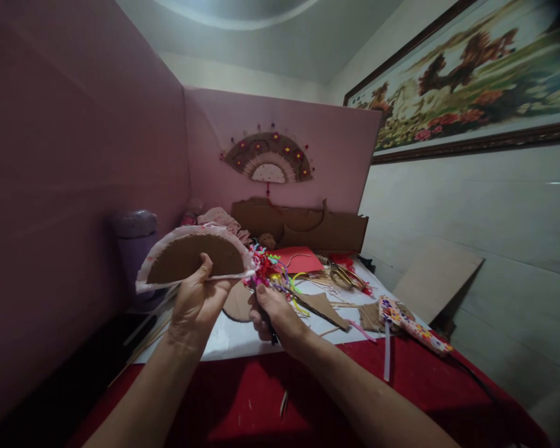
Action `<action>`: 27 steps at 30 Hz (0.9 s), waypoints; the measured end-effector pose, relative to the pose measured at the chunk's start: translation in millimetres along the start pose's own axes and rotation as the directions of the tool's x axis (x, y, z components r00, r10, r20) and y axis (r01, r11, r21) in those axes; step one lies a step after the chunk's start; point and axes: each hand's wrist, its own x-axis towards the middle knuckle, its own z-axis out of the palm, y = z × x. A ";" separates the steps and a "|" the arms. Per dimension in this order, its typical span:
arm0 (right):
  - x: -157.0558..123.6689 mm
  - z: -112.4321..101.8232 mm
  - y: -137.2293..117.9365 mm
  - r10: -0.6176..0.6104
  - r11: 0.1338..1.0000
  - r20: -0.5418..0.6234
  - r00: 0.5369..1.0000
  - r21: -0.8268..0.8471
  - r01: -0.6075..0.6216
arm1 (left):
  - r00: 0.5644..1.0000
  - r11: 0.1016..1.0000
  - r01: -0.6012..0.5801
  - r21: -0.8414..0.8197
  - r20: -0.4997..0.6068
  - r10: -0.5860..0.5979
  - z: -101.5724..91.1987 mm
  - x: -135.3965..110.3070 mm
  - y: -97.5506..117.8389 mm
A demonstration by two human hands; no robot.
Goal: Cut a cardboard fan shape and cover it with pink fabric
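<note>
My left hand (pixel 198 298) grips a half-round cardboard piece (pixel 182 258) by its straight lower edge, thumb on the bare brown face. Pinkish-white cloth (pixel 147 274) wraps the rim of that piece. In my closed right hand (pixel 280 314) is a slim dark-handled tool (pixel 271 330), its tip near the right corner of the cardboard piece. My fingers cover much of the tool, so its exact kind is unclear. Just behind this hand lies a heap of colourful pipe cleaners and tinsel (pixel 264 264).
A hot glue gun (pixel 415 326) with a flowered body lies at right, its cord trailing off. Gold-handled scissors (pixel 348 277), red paper (pixel 298 258) and cardboard scraps (pixel 322 308) cover the white sheet. A decorated fan (pixel 268 155) hangs on the pink panel behind. A purple container (pixel 135 249) stands left.
</note>
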 end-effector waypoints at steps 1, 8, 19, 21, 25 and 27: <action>0.1 0.4 0.3 -0.005 1.000 -0.006 1.000 0.012 0.005 | 1.000 1.000 0.007 -0.003 -0.015 -0.007 0.6 -0.6 -1.6; 3.1 0.1 1.8 -0.001 0.993 -0.035 0.999 0.115 0.005 | 0.999 0.999 -0.008 -0.050 -0.034 0.007 1.1 -2.2 -7.9; 3.7 2.6 1.3 0.032 0.970 -0.005 0.999 0.240 -0.030 | 1.000 0.998 -0.018 -0.053 -0.003 0.018 2.0 -4.6 -13.8; 2.7 2.8 -0.1 0.033 0.967 0.004 0.999 0.253 -0.033 | 1.000 0.999 -0.020 -0.048 -0.008 0.020 1.8 -4.6 -14.1; 2.2 2.2 -1.7 0.049 0.962 0.025 0.998 0.266 -0.054 | 0.999 0.998 -0.025 -0.058 -0.029 0.024 2.3 -5.1 -13.9; 2.8 1.4 -1.2 0.060 0.962 0.031 0.998 0.266 -0.066 | 0.999 0.998 -0.032 -0.060 -0.026 0.031 2.5 -5.2 -13.4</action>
